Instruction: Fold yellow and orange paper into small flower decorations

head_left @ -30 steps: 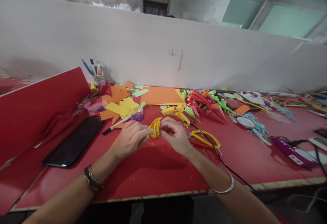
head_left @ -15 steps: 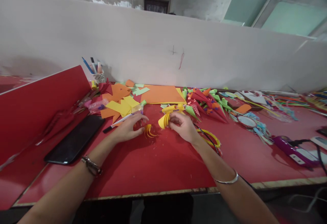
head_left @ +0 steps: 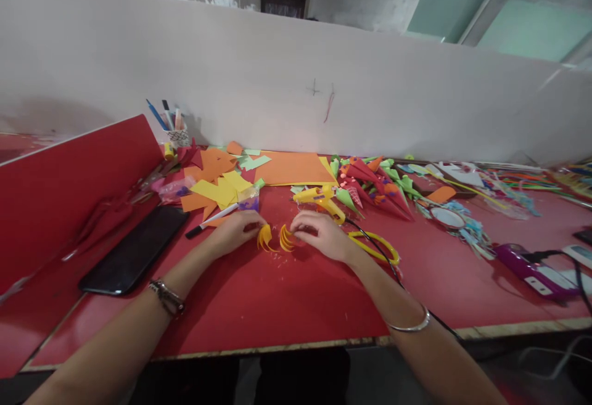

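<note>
My left hand [head_left: 234, 232] is closed at the fingertips on a curled yellow paper piece [head_left: 264, 237] cut into strips. Just to its right, my right hand [head_left: 321, 235] pinches a second curled yellow paper piece [head_left: 285, 240], with its strips bending down and left. The two pieces are close together but apart, low over the red tabletop [head_left: 277, 312]. Behind my right hand lies a yellow glue gun [head_left: 319, 196] with a black cord. A marker [head_left: 213, 220] with a black cap rests behind my left hand.
At left are a black phone [head_left: 134, 251] and a standing red board [head_left: 69, 201]. Yellow paper scraps [head_left: 222, 189] and orange sheets [head_left: 291, 169] lie at the back, beside red paper cones [head_left: 365, 177]. A yellow coil [head_left: 379, 248] and a purple power strip [head_left: 531, 272] lie to the right.
My left hand has closed on the curled paper piece beside it. My right hand has lowered and turned its piece, bringing it next to the other one. The glue gun shows more fully.
</note>
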`<state>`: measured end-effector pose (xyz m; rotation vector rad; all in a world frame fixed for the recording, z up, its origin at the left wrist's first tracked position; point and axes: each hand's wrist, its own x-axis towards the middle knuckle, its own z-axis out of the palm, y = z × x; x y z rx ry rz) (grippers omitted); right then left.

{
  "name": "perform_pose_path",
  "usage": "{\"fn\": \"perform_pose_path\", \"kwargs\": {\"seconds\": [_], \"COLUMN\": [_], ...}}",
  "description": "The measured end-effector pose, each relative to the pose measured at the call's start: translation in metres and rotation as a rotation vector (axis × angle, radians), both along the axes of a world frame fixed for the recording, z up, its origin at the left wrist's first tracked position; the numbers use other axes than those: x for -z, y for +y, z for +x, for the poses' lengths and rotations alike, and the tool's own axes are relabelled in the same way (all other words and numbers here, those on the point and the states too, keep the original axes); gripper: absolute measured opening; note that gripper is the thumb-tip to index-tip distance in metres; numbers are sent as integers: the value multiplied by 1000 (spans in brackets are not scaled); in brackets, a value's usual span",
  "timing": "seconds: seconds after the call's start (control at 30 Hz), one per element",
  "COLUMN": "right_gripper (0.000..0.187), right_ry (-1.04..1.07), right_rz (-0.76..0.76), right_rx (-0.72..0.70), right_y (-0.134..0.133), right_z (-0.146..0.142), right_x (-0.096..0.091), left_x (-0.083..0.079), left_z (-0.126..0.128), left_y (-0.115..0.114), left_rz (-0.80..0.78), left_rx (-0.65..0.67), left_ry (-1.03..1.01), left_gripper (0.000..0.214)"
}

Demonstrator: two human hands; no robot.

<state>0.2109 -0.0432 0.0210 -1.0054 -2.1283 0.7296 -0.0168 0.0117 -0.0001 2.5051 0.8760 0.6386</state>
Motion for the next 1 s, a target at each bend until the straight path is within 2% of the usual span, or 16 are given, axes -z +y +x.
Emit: {"fn": "perform_pose_path", "kwargs": {"seconds": [0.23, 0.63, 1.0], "right_gripper": [9, 11, 14], "right_ry": [-76, -158, -208], "right_rz": [-31, 23, 127], "right_rx": [-110, -32, -64], "right_y": [2, 1, 3], "right_z": [-3, -11, -11], "right_x": [10, 14, 14], "left_x": [5, 2, 3], "left_z": [3, 7, 10], "left_y": [2, -4, -5], "left_rz": [2, -52, -55], "left_rx": [34, 102, 84], "left_ry": [-2, -32, -27], "left_gripper": [17, 19, 20]}}
